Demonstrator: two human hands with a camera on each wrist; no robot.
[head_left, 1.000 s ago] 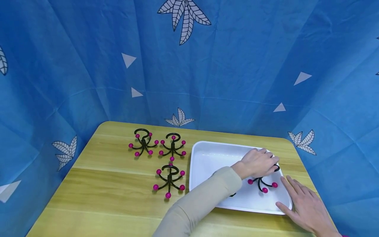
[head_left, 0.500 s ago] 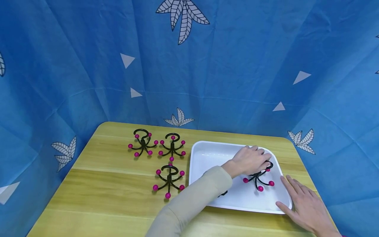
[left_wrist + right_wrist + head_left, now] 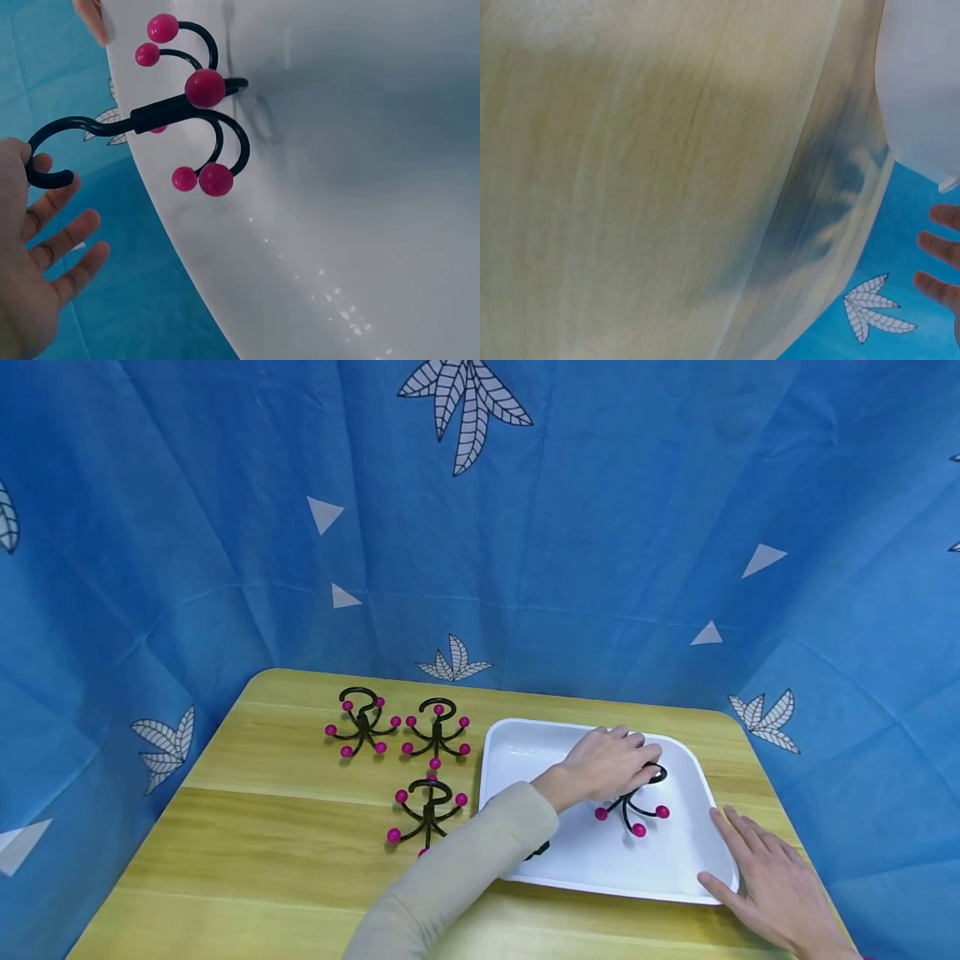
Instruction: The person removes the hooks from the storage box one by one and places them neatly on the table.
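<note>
My left hand (image 3: 603, 768) pinches the curled top of a black multi-arm hook (image 3: 630, 806) with pink ball tips, over the white tray (image 3: 675, 868). In the left wrist view, thumb and forefinger hold the curl of the black hook (image 3: 163, 114), and the other fingers stick out free. Its pink-tipped arms hang close over the tray's white floor. My right hand (image 3: 780, 881) lies at the tray's right rim, fingers straight and spread. At the right edge of the right wrist view, only some of the fingers (image 3: 939, 251) show, near the white tray corner.
Left of the tray, three similar hooks stand on the wooden table (image 3: 247, 860): a back-left hook (image 3: 363, 722), a back-middle hook (image 3: 437, 731) and a front hook (image 3: 428, 814), partly behind the sleeve (image 3: 457, 868). A blue patterned curtain (image 3: 600, 527) surrounds the table.
My left hand has moved left across the tray from near its right rim, carrying the hook with it. The right hand stays at the tray's right rim.
</note>
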